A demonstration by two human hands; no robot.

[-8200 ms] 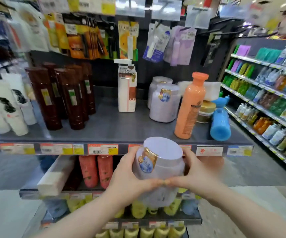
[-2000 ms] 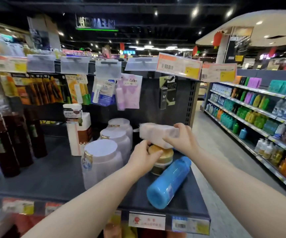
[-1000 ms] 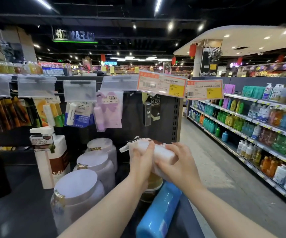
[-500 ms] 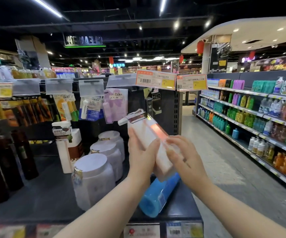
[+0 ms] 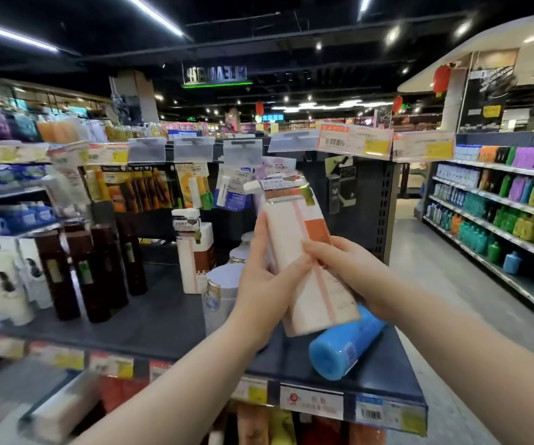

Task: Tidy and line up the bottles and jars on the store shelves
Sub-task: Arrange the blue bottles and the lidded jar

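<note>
The white pump bottle, gripped by the left hand and right hand, covers the far end of the blue bottle lying on the shelf. The left hand hides much of the lavender jars. At far left the white tubes are smeared by blur, the price labels are unreadable, and the lower-shelf bottles are cut by the bottom edge.

Pump bottle between left hand and right hand above shelf; sideways bottle beneath, jars leftward.
</note>
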